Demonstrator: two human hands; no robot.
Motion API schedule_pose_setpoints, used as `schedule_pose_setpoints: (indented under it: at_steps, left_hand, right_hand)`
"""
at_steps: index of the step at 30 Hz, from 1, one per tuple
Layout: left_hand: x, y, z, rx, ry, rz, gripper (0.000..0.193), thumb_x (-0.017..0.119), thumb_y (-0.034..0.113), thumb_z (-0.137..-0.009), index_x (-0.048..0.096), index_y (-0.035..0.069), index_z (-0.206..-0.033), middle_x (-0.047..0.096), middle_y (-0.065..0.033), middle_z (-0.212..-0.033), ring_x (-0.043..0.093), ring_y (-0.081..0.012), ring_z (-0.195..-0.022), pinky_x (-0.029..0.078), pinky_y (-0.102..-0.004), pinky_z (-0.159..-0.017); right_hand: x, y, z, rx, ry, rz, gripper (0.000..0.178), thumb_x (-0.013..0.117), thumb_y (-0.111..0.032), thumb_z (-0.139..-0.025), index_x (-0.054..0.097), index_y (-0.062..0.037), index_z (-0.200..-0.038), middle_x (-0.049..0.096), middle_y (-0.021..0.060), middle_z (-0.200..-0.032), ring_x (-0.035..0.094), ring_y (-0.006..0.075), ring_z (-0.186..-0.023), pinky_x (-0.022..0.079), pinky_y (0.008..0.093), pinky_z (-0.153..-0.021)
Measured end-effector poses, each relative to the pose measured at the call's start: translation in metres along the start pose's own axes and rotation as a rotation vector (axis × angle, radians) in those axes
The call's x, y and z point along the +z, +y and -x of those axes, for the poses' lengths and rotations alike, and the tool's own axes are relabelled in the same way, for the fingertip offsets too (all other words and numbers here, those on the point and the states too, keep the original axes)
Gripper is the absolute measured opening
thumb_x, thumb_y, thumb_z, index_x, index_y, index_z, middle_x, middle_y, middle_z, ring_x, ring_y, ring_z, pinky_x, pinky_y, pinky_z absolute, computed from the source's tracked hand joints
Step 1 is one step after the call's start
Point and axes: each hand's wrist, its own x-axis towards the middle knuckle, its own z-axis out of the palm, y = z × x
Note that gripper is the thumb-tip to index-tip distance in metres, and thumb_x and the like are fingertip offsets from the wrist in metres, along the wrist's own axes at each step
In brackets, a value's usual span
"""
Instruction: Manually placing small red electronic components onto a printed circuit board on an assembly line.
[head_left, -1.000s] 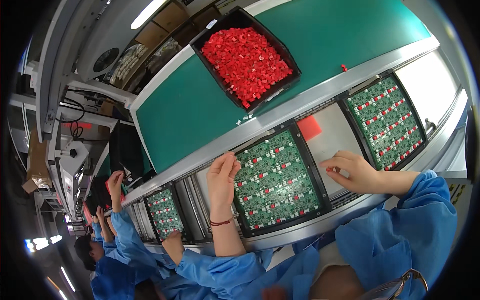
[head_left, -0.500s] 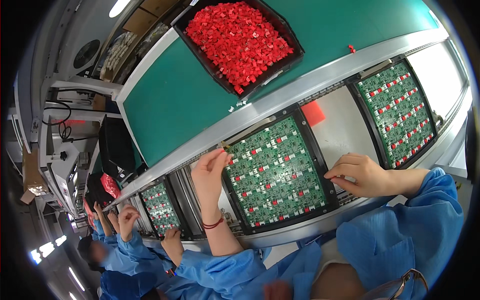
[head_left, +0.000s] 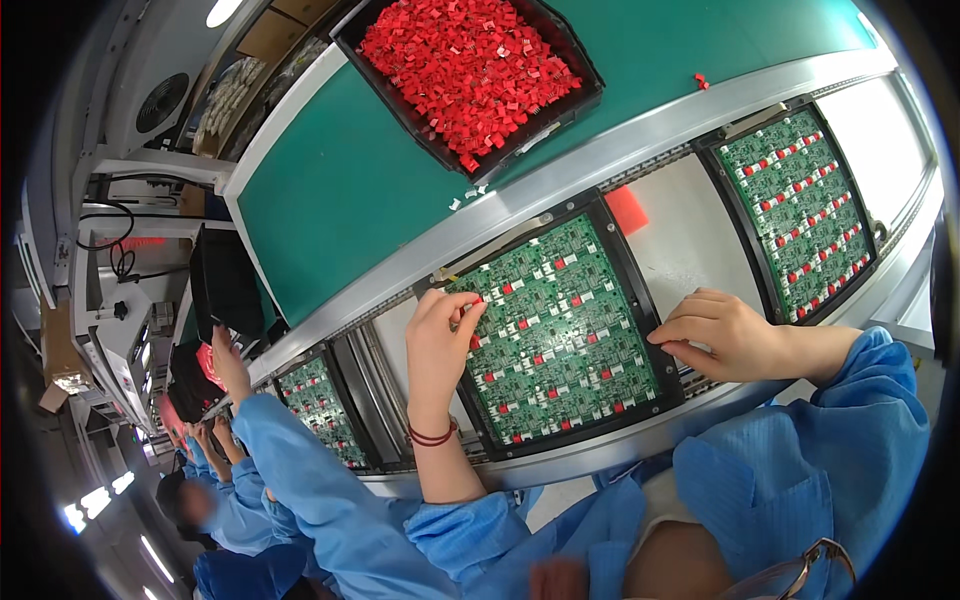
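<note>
A green circuit board panel (head_left: 560, 330) lies in a black frame (head_left: 628, 268) in front of me, dotted with white and red connectors. Over its upper left corner, my left hand (head_left: 438, 335) is closed in a pinch. A small red connector (head_left: 479, 299) shows at those fingertips, right against the board. My right hand (head_left: 715, 335) hovers by the frame's right edge, its fingers curled and pressed together; whatever they may hold is hidden.
A black bin (head_left: 420, 140) heaped with red connectors (head_left: 470, 75) stands on the green bench (head_left: 330, 200). Other framed boards sit on the conveyor, right (head_left: 800, 215) and left (head_left: 322, 410). An orange-red square (head_left: 627, 210) lies between frames. At left, a co-worker's arm (head_left: 300, 460) reaches forward.
My left hand has shifted right and slightly nearer over the board, still pinched. My right hand has stayed by the frame's edge. The co-worker's arm has stretched out toward a dark bin.
</note>
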Motion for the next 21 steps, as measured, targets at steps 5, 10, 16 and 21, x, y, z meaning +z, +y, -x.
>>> schedule_pose_setpoints:
  at_steps: [5, 10, 16, 21]
  left_hand:
    - [0.0024, -0.0075, -0.0015, 0.068, 0.015, -0.014, 0.013, 0.07, 0.005, -0.072, 0.065, 0.0, -0.083, 0.043, -0.0018, -0.064, 0.039, -0.0086, -0.054, 0.032, -0.0232, -0.048]
    - [0.0006, -0.0023, -0.0024, 0.042, -0.026, -0.006, 0.013, 0.07, 0.005, -0.072, 0.065, 0.001, -0.083, 0.042, -0.0019, -0.063, 0.039, -0.0089, -0.054, 0.031, -0.0234, -0.048]
    - [0.0026, -0.0085, -0.0023, 0.119, 0.015, -0.037, 0.012, 0.07, 0.005, -0.072, 0.066, 0.001, -0.083, 0.042, -0.0019, -0.062, 0.039, -0.0093, -0.054, 0.031, -0.0236, -0.048]
    - [0.0002, -0.0086, -0.0005, 0.109, 0.004, -0.034, 0.013, 0.07, 0.005, -0.072, 0.067, 0.002, -0.084, 0.044, -0.0023, -0.062, 0.039, -0.0095, -0.053, 0.031, -0.0234, -0.048]
  right_hand:
    - [0.0017, -0.0002, -0.0004, -0.016, 0.002, 0.011, 0.017, 0.062, -0.006, -0.076, 0.06, -0.0055, -0.093, 0.058, 0.007, -0.079, 0.056, 0.024, -0.071, 0.046, 0.0341, -0.068]
    - [0.0032, -0.0004, -0.0005, -0.02, -0.003, 0.018, 0.017, 0.062, -0.006, -0.076, 0.061, -0.0055, -0.093, 0.058, 0.0072, -0.08, 0.056, 0.0238, -0.071, 0.046, 0.0342, -0.068]
    - [0.0051, -0.002, -0.0033, -0.031, -0.012, 0.025, 0.018, 0.062, -0.007, -0.076, 0.061, -0.0058, -0.095, 0.058, 0.0061, -0.08, 0.056, 0.0225, -0.071, 0.045, 0.0335, -0.067]
    - [0.0076, -0.0024, -0.0038, -0.039, -0.005, 0.034, 0.018, 0.061, -0.007, -0.077, 0.061, -0.006, -0.095, 0.058, 0.0056, -0.08, 0.056, 0.0217, -0.071, 0.045, 0.033, -0.067]
